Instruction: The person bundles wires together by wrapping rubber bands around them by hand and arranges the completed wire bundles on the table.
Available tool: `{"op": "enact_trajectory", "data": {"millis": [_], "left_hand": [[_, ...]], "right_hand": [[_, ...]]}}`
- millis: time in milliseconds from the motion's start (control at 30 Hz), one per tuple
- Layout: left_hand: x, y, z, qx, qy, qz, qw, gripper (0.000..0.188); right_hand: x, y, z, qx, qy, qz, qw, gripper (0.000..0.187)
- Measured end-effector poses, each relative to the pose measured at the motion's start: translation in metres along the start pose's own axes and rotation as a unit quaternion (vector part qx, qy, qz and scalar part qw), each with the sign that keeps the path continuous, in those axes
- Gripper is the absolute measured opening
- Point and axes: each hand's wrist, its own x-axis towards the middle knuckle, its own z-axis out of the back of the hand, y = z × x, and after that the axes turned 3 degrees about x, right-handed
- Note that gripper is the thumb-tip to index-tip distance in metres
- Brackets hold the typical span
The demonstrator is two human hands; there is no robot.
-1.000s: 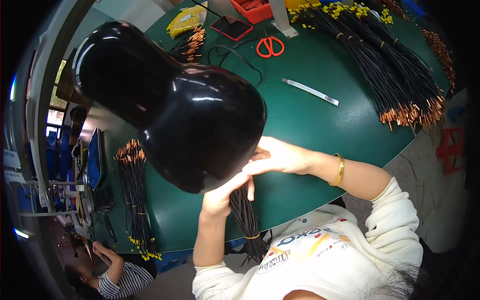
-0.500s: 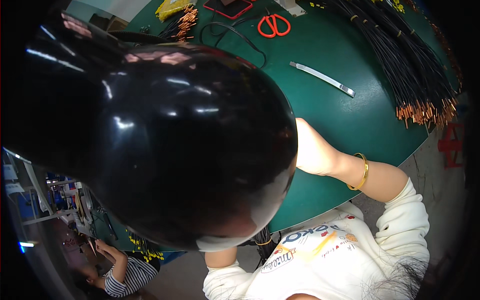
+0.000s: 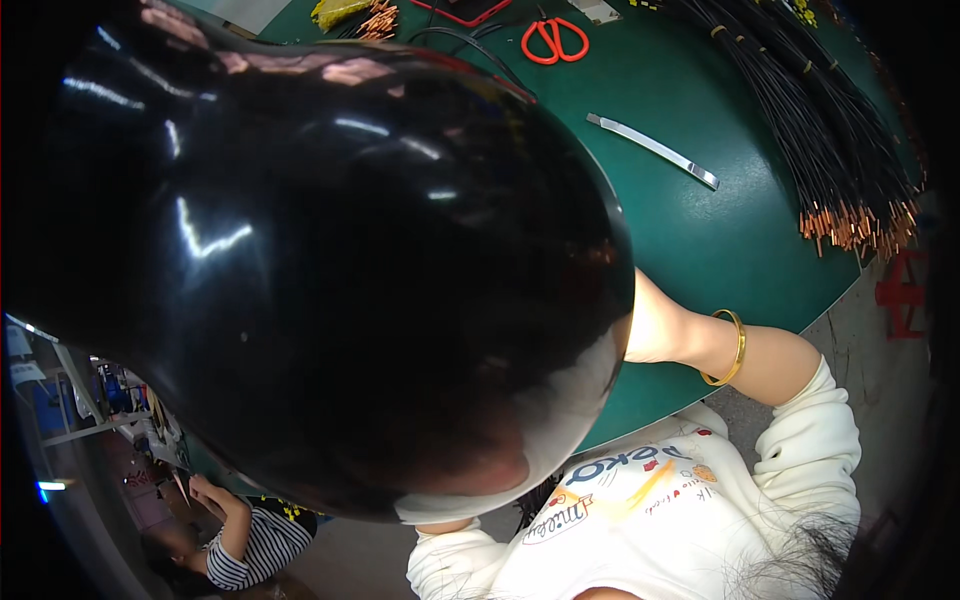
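Note:
A large, glossy black rounded object (image 3: 400, 280) fills the middle and left of the head view, close to the camera, and I cannot make out what it is. Behind its right edge shows the back part of my right hand (image 3: 652, 322), with a gold bangle (image 3: 738, 348) on the wrist. The fingers of that hand are hidden, so whatever they hold or touch cannot be seen. Only a strip of my left forearm (image 3: 447, 527) appears below the black shape; my left hand is wholly covered. A curved silver metal strip, like tweezers (image 3: 655, 150), lies on the table beyond my right hand.
On the green table (image 3: 690, 240) are red-handled scissors (image 3: 554, 42) and bundles of black wires with copper-coloured ends (image 3: 800, 130). A red-edged flat device (image 3: 470, 12) lies at the far edge. A person in a striped top (image 3: 262, 547) sits at lower left.
The black object spreads further right and up in the picture, covering more of the table and my left forearm. My right hand appears slightly further right and lower.

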Motion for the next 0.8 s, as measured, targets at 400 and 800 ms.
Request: {"op": "enact_trajectory", "data": {"millis": [400,800], "left_hand": [[-0.006,0.001,0.014,-0.017,-0.03,0.046,0.998,0.038],[0.002,0.0,0.006,-0.037,0.034,0.029,0.998,0.025]], "right_hand": [[0.001,-0.001,-0.007,0.047,0.012,-0.024,0.999,0.026],[-0.004,0.001,-0.006,0.069,-0.002,-0.045,0.997,0.029]]}}
